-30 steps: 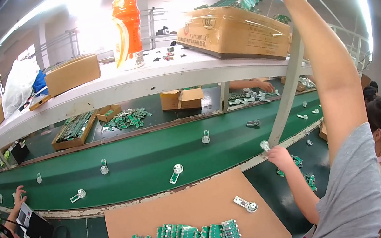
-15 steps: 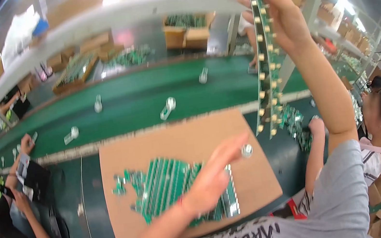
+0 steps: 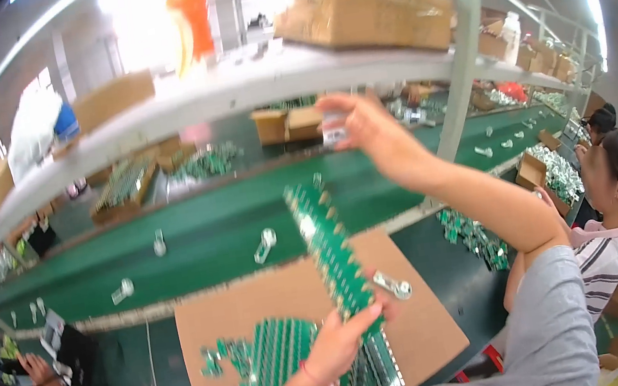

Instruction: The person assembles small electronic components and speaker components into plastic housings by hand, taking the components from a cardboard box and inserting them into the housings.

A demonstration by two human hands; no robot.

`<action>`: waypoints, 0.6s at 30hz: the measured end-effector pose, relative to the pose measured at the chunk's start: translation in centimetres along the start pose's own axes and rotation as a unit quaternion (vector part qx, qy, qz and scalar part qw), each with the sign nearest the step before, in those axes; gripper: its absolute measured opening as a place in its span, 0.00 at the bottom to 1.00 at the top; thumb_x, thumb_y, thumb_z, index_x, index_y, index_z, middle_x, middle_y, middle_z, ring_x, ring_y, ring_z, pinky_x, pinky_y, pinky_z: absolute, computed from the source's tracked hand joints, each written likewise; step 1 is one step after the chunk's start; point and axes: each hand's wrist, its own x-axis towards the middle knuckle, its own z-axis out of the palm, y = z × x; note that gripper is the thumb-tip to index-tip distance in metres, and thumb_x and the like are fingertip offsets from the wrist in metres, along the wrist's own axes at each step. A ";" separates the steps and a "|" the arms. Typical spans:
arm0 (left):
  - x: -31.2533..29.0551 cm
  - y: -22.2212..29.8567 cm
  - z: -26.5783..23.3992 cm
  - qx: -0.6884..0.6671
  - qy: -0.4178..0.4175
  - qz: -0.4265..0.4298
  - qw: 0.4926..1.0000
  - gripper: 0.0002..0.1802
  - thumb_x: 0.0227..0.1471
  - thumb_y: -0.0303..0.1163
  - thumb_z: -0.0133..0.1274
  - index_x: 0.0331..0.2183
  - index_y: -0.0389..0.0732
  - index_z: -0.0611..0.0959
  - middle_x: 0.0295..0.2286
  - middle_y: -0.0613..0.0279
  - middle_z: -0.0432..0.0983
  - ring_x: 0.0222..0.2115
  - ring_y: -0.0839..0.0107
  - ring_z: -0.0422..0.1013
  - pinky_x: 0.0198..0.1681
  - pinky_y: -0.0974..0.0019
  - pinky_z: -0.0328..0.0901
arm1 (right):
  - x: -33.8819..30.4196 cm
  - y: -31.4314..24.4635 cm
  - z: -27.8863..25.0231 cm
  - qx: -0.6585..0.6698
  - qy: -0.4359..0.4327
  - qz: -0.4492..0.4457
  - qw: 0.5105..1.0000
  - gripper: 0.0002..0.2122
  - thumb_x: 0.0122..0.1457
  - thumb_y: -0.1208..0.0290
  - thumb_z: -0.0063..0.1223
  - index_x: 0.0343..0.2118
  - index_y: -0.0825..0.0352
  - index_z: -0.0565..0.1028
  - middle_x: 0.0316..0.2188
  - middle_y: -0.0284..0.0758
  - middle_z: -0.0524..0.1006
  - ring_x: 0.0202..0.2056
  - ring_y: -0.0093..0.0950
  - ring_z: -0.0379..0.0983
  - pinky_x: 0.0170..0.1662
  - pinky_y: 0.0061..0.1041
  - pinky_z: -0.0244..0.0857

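My left hand grips the lower end of a long green circuit board strip. Pale components line the strip's edges, and it tilts up and away over the conveyor's near edge. My right hand is raised above the belt, fingers stretched out and apart. A small pale patch shows between them; blur hides what it is. Beneath my left hand, more green board strips lie side by side on a cardboard sheet. Just right of that hand lies a small white part with a round head.
A green conveyor belt crosses ahead, carrying several white parts. A shelf with boxes and a metal post stand over it. One person sits to the right; another person's hand shows at left.
The strip has passed from my raised right hand to my left, coming down and leftward. My right hand has moved left and opened. The view has tilted upward.
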 end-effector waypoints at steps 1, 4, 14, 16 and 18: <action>-0.3 -0.4 -0.6 0.001 0.015 -0.003 1.000 0.32 0.49 0.26 0.48 0.54 0.34 0.56 0.32 0.61 0.70 0.34 0.66 0.69 0.42 0.62 0.62 | 2.2 -0.2 -2.8 -0.058 0.101 -0.043 0.992 0.18 0.63 0.60 0.37 0.50 0.67 0.62 0.40 0.34 0.71 0.42 0.22 0.65 0.47 0.22 0.58; -1.3 -1.9 -2.4 0.014 0.063 -0.018 0.998 0.30 0.48 0.24 0.47 0.53 0.35 0.58 0.31 0.61 0.69 0.31 0.67 0.69 0.38 0.62 0.65 | 8.5 -3.2 -13.9 -0.317 0.360 -0.194 0.856 0.16 0.58 0.59 0.44 0.40 0.69 0.71 0.39 0.43 0.71 0.42 0.34 0.68 0.45 0.31 0.60; -2.2 -4.4 -5.0 0.041 0.118 -0.080 0.989 0.25 0.52 0.30 0.46 0.52 0.35 0.64 0.31 0.65 0.72 0.30 0.75 0.68 0.35 0.72 0.63 | 16.3 -3.9 -32.1 -0.617 0.266 0.172 0.720 0.20 0.50 0.60 0.47 0.42 0.69 0.72 0.39 0.46 0.74 0.44 0.41 0.70 0.46 0.32 0.62; -2.6 -4.2 -5.2 0.046 0.117 -0.081 0.989 0.24 0.52 0.30 0.46 0.52 0.36 0.65 0.31 0.65 0.72 0.30 0.75 0.68 0.35 0.72 0.64 | 17.0 -3.3 -32.2 -0.576 0.325 0.206 0.721 0.23 0.51 0.54 0.48 0.40 0.70 0.74 0.42 0.46 0.73 0.44 0.41 0.70 0.47 0.34 0.62; -2.9 -4.2 -5.3 0.049 0.117 -0.082 0.989 0.23 0.52 0.30 0.46 0.51 0.36 0.67 0.30 0.65 0.72 0.29 0.75 0.68 0.34 0.71 0.64 | 18.0 -2.9 -31.9 -0.600 0.325 0.218 0.697 0.23 0.51 0.54 0.48 0.40 0.70 0.74 0.42 0.46 0.73 0.45 0.42 0.69 0.47 0.34 0.62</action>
